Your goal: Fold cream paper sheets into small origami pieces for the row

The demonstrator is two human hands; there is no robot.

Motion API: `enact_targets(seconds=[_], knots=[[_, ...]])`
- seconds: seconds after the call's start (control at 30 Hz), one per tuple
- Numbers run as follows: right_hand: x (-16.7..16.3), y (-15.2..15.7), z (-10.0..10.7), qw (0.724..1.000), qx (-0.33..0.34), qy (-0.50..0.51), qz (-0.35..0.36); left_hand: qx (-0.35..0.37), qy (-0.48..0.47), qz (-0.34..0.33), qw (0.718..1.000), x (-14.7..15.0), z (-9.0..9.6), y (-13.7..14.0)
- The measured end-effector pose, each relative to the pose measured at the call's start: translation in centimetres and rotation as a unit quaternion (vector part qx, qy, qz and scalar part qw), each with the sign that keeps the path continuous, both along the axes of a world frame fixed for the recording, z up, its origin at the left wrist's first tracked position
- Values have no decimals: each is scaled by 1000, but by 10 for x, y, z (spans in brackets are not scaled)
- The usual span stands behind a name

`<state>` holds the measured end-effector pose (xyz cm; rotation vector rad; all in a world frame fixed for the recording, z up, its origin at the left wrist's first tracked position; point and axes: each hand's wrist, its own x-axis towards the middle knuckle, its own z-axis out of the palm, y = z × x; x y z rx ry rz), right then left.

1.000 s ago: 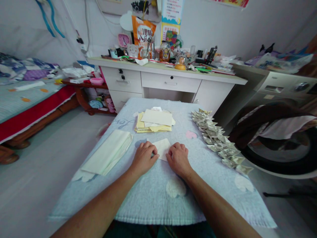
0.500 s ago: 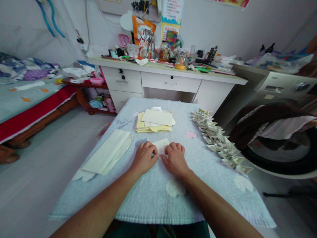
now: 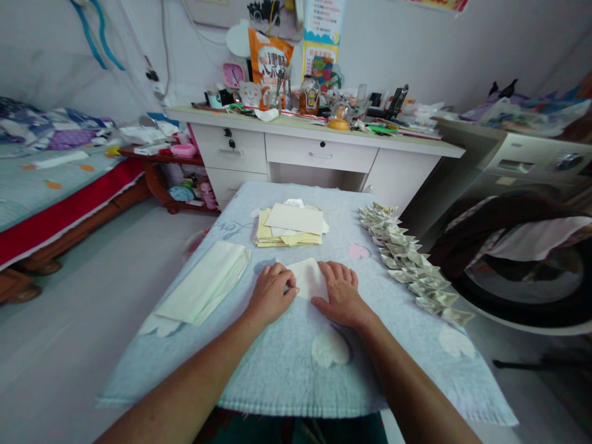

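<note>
The orange bag [image 3: 271, 65] is displaying large Chinese characters, apparently including 味. The wall poster [image 3: 324, 21] is carrying lines of Chinese print too small for reading. The jar [image 3: 309, 97] is bearing an illegible label; the red banner [image 3: 437, 4] is showing only cut-off yellow lettering.

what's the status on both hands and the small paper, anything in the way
Left hand curled, right hand spread flatter. Small paper on the cloth between them. Paper stack beyond, folded sheets to the left, both apart from it.
</note>
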<state>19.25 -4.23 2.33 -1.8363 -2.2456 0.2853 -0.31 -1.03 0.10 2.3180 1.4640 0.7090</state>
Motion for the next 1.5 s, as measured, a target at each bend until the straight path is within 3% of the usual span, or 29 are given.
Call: enact_targets(seconds=[0.23, 0.37, 0.57, 0.8, 0.9, 1.0, 1.07, 1.17, 1.23, 1.37, 1.5], knots=[[33, 7, 4, 995, -97, 14, 24, 25, 4, 43, 999, 0, -2, 0], [34, 10, 3, 993, -77, 66, 55, 37, -3, 42, 998, 0, -7, 1], [13, 17, -8, 989, 12, 137, 53, 36, -47, -2, 998, -1, -10, 1], [2, 22, -16, 967, 25, 252, -8, 42, -142, -56, 987, 4, -6, -4], [4, 22, -16, 944, 5, 330, -3, 30, -180, -33, 983, 5, -6, -3], [5, 22, -17, 915, -14, 402, -1, -45, -245, -6, 968, 5, -4, -1], [3, 22, -16, 874, -39, 484, 5, -107, -289, -3, 951, 3, -2, 1], [-2, 23, -15, 791, -75, 607, 27, -170, -327, -18, 930, 2, 2, 4], [-6, 23, -13, 756, -82, 649, 32, -206, -347, -43, 914, 2, 2, 6], [-12, 22, -14, 721, -94, 686, 38, -253, -436, -47, 862, 2, 3, 6], [-13, 20, -13, 704, -116, 698, 54, -268, -521, -34, 810, 2, 9, 3]])
